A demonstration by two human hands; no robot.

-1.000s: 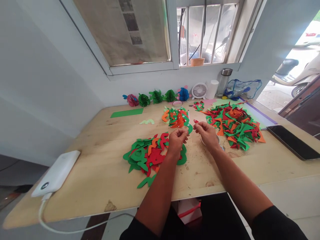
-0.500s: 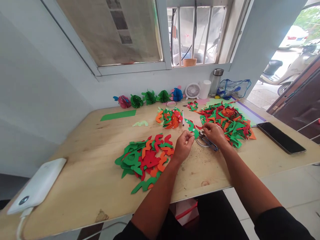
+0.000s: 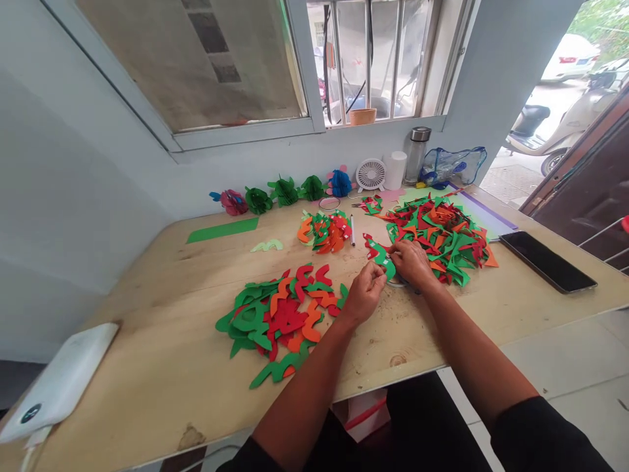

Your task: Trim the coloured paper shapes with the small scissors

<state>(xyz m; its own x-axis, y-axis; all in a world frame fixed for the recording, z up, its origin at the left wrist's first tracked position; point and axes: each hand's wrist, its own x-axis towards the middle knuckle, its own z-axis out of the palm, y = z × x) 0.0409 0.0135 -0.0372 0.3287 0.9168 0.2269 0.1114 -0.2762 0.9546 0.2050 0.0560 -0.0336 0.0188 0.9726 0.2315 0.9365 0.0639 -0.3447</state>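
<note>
My left hand (image 3: 364, 292) pinches the lower end of a green cut-paper piece (image 3: 386, 261) that carries small white squares. Closed fingers of my right hand (image 3: 411, 263) meet the same piece at its right edge. Behind it shows a red cut-paper piece (image 3: 372, 248), also with white patches; whether the two are joined I cannot tell. A whitish ring (image 3: 396, 284) lies under my hands, and the dark tool beside it is mostly hidden by the right wrist. Left of my hands spreads a pile of wavy green, red and orange cutouts (image 3: 289, 314).
A heap of paper scraps (image 3: 442, 229) lies to the right, near a black phone (image 3: 548, 261). Further back are a smaller cutout pile (image 3: 324, 231), a pen (image 3: 352, 229), folded paper ornaments (image 3: 285, 191), a fan (image 3: 371, 174) and a bottle (image 3: 417, 156). A power bank (image 3: 61, 380) sits at left.
My right hand has come in against the green piece, which now lies tilted between both hands. The red piece shows more behind it. The tool is more covered. The view has shifted slightly.
</note>
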